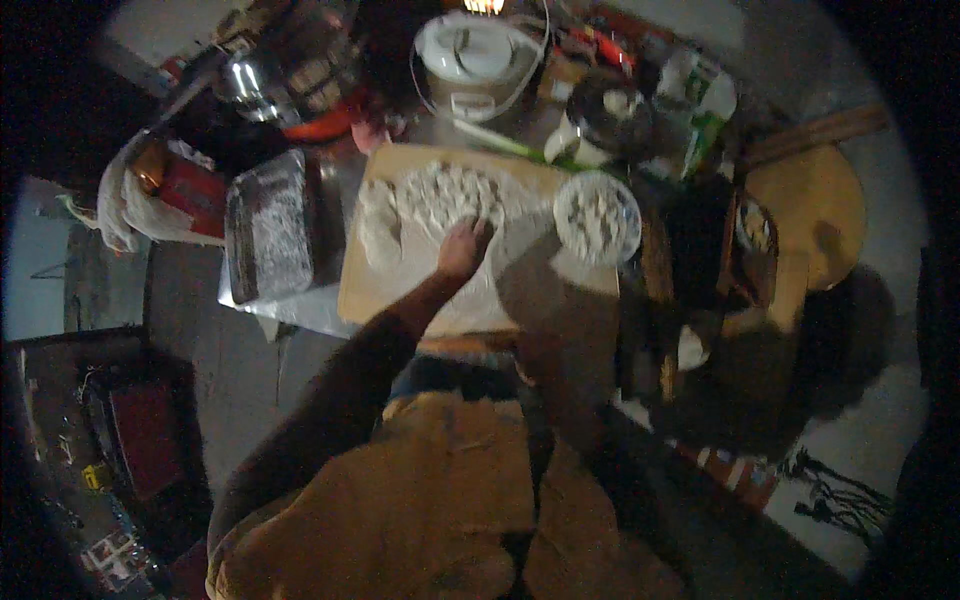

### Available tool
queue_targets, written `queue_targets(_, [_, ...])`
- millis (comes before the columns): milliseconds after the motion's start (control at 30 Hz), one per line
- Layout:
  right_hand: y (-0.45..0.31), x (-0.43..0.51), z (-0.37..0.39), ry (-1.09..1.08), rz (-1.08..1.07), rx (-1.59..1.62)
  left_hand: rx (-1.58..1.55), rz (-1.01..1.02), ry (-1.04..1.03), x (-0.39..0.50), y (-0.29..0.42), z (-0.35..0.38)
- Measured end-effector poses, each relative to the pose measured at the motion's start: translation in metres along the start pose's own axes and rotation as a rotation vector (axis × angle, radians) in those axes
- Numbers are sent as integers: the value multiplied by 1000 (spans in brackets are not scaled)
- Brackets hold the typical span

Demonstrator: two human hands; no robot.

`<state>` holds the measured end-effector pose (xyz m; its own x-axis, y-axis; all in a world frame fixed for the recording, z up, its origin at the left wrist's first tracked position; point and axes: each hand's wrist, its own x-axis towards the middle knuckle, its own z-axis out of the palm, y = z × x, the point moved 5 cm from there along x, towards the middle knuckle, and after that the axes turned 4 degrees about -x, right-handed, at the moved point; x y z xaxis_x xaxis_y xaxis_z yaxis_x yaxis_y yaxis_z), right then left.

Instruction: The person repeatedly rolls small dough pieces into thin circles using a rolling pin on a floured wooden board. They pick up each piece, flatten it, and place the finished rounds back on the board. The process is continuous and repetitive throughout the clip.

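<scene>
My left hand (465,246) reaches onto a floured wooden board (420,300), its fingers at the near edge of a spread of small pale dough pieces (442,191). Whether the fingers pinch one of these pieces is hidden. To the left lies a long, thick lump of dough (381,229). A round dish (598,221) with several similar pieces sits at the board's right side. My right hand (529,360) is low at the board's front edge, close to my body. Deep shadow covers it, and its grip cannot be made out.
A flour-dusted metal tray (271,225) rests left of the board. Behind stand a white rice cooker (476,64) and a dark pot (607,109), with a green onion (502,142) lying between. A round wooden board (825,210) is at far right.
</scene>
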<state>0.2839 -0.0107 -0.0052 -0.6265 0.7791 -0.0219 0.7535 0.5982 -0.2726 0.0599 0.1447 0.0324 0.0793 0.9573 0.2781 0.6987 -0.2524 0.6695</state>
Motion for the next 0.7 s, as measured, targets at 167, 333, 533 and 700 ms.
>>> queue_targets(167, [-14,-7,-13,209,-10,25,-12,-182,-316,1,-9,17])
queue_targets(333, [-14,-7,-19,15,120,135,180,152,-152,7,7,40])
queue_targets(533, [-12,13,-4,-134,100,51,172,277,-379,-48,37,60])
queue_targets(700, [-12,34,10,-10,75,72,238,153,-331,-76,21,22])
